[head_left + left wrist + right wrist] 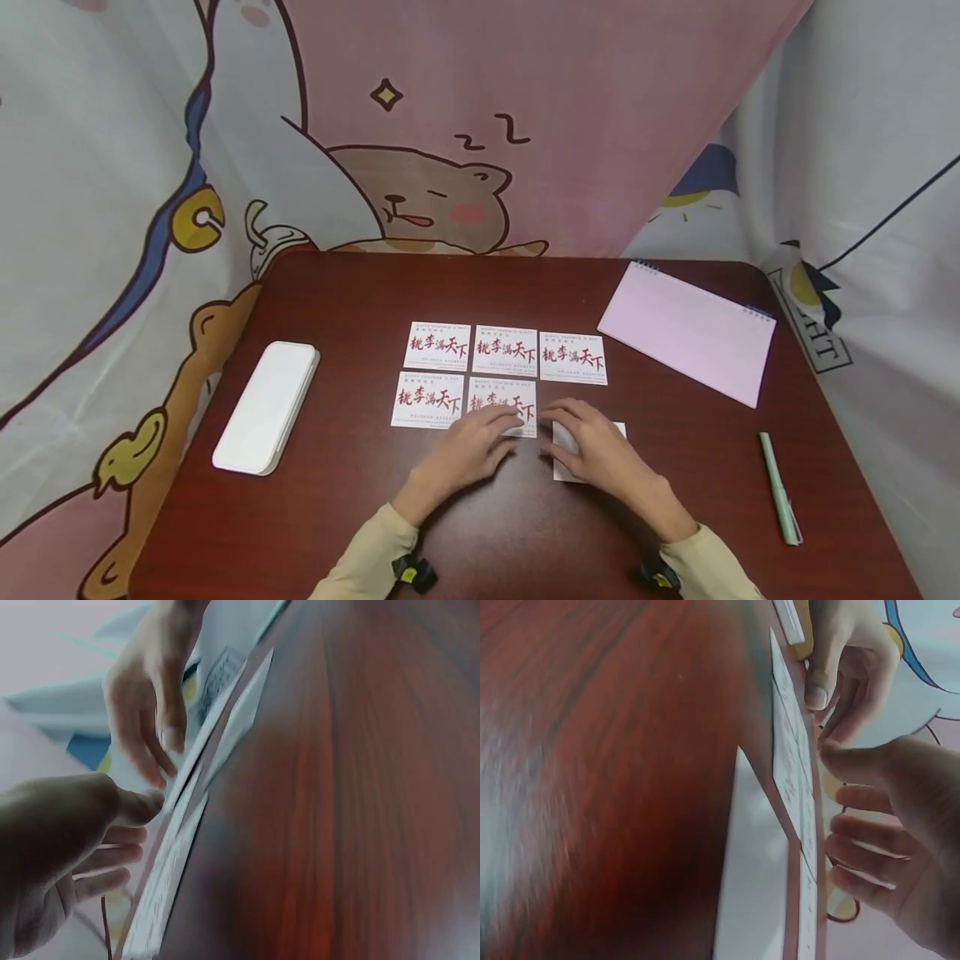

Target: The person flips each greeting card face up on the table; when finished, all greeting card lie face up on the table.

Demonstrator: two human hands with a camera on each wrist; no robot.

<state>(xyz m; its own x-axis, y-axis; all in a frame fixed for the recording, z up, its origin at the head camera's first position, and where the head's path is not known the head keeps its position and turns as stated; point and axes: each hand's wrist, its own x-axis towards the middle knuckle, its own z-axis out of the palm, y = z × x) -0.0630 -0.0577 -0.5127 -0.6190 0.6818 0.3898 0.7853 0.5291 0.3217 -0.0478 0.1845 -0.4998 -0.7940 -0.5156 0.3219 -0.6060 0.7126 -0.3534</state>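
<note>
My left hand, fingers loosely bent and holding nothing, is over the lower middle card and partly covers it. To its right, my right hand hovers above a white card, whose visible part looks blank. That card lies a little apart from the others. Square white cards with red Chinese characters form a top row: left, middle and right. Another printed card lies below the left one. In the right wrist view the fingers of my right hand are slightly spread and grip nothing.
A white case lies on the left of the dark red wooden table. At the back right is a pink spiral-bound pad. A pale green pen lies near the right edge. Cartoon-printed curtains surround the table.
</note>
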